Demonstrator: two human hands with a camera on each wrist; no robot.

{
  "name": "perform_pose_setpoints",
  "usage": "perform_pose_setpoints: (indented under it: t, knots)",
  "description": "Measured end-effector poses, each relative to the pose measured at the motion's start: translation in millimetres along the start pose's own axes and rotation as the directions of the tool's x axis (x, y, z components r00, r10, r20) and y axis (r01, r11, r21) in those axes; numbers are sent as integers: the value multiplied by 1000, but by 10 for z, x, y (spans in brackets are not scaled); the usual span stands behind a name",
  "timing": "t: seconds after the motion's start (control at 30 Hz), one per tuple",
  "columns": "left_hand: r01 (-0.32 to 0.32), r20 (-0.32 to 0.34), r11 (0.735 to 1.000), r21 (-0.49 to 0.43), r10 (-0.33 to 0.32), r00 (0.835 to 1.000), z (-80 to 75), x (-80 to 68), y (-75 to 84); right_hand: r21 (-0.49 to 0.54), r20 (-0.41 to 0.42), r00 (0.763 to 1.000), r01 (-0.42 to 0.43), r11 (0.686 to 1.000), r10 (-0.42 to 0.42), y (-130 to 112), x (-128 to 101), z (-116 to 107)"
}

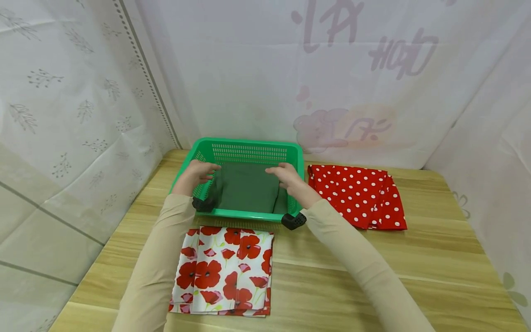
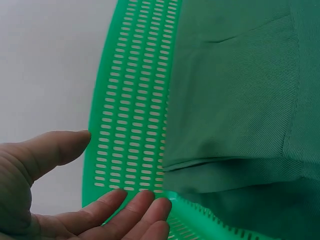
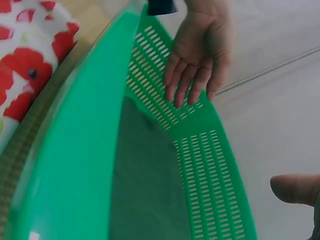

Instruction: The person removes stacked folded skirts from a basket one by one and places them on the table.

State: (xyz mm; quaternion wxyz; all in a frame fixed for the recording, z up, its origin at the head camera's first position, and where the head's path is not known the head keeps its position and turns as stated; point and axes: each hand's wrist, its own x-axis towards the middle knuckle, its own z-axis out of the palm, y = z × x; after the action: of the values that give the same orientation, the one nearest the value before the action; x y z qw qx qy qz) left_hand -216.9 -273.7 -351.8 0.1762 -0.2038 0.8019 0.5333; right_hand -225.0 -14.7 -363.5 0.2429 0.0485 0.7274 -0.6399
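Observation:
A green slotted plastic basket (image 1: pixel 249 150) stands at the back of the wooden table. A folded dark green cloth (image 1: pixel 246 186) lies flat inside it. My left hand (image 1: pixel 203 171) is over the basket's left wall (image 2: pixel 135 110), fingers straight and spread, holding nothing (image 2: pixel 102 174). The cloth (image 2: pixel 240 100) lies just beside it. My right hand (image 1: pixel 282 174) hovers over the cloth's right part with relaxed fingers, also empty. In the right wrist view only its thumb tip (image 3: pixel 295 189) shows, with the left hand (image 3: pixel 197 55) across the basket (image 3: pixel 75 150).
A folded white cloth with red poppies (image 1: pixel 226 272) lies in front of the basket, near me. A folded red cloth with white dots (image 1: pixel 358 196) lies to the basket's right. White curtains close off the table's back and both sides.

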Motion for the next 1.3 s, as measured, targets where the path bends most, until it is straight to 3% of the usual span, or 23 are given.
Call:
perform_pose_setpoints:
  t: [0.3, 0.43, 0.6, 0.7, 0.77, 0.93, 0.97, 1.03, 1.1, 1.3]
  knots:
    - [56, -19, 997, 51, -55, 998, -3, 264, -88, -51, -55, 997, -50, 997, 47, 94, 143, -8]
    - [103, -17, 993, 64, -103, 995, 33, 236, -93, -50, -89, 991, -106, 993, 102, 155, 250, -7]
    - [110, -9, 983, 145, -110, 994, 78, 150, -65, -36, -76, 987, -147, 988, 144, 125, 201, -16]
    - [110, 8, 968, 226, -115, 993, 84, 274, -99, -21, -57, 986, -156, 988, 155, 108, 170, -22]
    - [101, 52, 957, 272, -119, 992, 49, 550, -221, -15, -49, 985, -166, 986, 165, 106, 167, -13]
    - [94, 196, 945, 314, -162, 967, -151, 1754, -820, -46, -29, 984, -175, 983, 174, 120, 191, 31]
    - [91, 208, 945, 314, -163, 965, -182, 1934, -916, -52, -28, 984, -175, 983, 174, 123, 199, 36]
    - [104, 191, 945, 311, -169, 967, -182, 2051, -983, -61, -29, 983, -181, 982, 179, 130, 215, 43]
    - [97, 184, 942, 321, -163, 969, -150, 1885, -899, -67, -30, 981, -195, 979, 193, 136, 227, 45]
    - [101, 140, 926, 365, -161, 977, 52, 644, -273, -138, -31, 975, -220, 966, 218, 145, 236, 61]
